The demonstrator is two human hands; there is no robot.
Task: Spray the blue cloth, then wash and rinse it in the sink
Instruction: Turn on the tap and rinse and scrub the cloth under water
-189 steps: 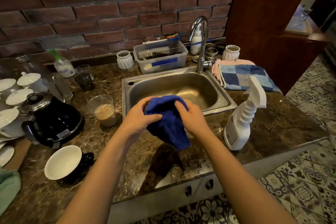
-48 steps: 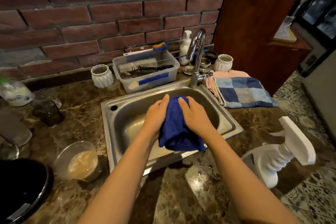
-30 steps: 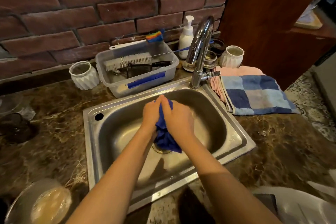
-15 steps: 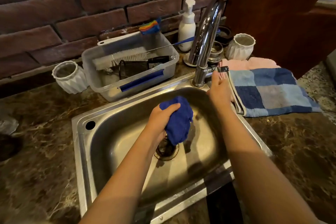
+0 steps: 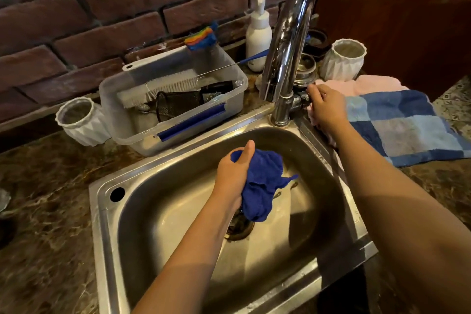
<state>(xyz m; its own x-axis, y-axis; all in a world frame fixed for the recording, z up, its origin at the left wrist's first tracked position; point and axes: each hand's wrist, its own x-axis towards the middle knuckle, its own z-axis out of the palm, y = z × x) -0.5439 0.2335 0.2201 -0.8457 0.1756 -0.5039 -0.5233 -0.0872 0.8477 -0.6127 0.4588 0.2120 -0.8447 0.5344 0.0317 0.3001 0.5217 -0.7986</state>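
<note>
Nearest, inside the sink (image 5: 158, 211), the left grip (image 5: 233, 181) is closed in a fist round the bunched blue cloth (image 5: 263, 186), whose loose end hangs toward the drain (image 5: 240, 231). Farther back, the right grip (image 5: 326, 108) has its fingers curled on the small tap lever (image 5: 302, 98) at the foot of the faucet (image 5: 288, 41). No water shows at the spout. No spray bottle is in view, so the spraying cannot be confirmed. I judge that washing is only starting, with wetting, rubbing and rinsing all left.

A kitchen: steel sink (image 5: 107, 211), faucet (image 5: 288, 41), dish brush (image 5: 158, 86).
</note>
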